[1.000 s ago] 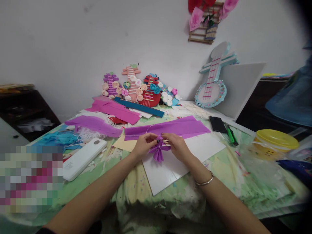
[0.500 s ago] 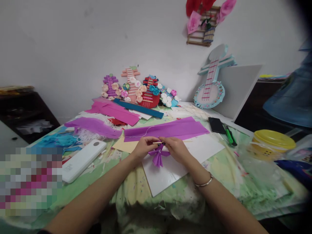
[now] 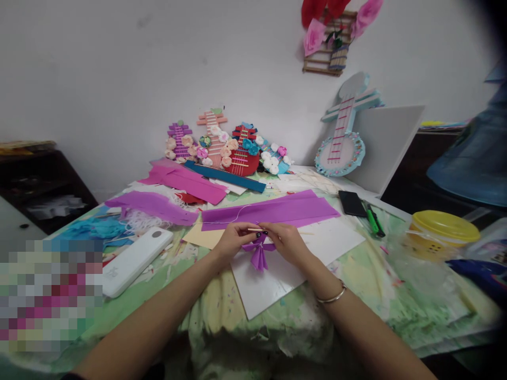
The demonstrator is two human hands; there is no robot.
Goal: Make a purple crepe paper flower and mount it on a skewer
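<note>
Over the white board [image 3: 259,298], both hands meet at a piece of purple crepe paper [image 3: 259,258], which fans out below the fingers and has white thread around its middle. My left hand [image 3: 233,241] is closed, pinching the paper's upper edge against a thin wooden stick [image 3: 307,233]. From the other side, my right hand [image 3: 288,243] pinches the same edge and stick, its fingertips close to the left ones. The fingers cover most of the stick and the paper's top. Just behind lie long purple crepe paper strips [image 3: 273,208] with a loose white thread on them.
To the left lie a white power bank [image 3: 137,262], blue crepe paper [image 3: 93,228] and pink sheets [image 3: 186,182]. At right are a green cutter [image 3: 373,220], a black phone-like slab [image 3: 351,203] and a yellow-lidded tub [image 3: 446,227]. Flowered paper instruments [image 3: 243,153] lean on the wall.
The hanging purple paper has turned a little and its side folds look narrower. Both hands keep their pinch in nearly the same place, with small finger shifts.
</note>
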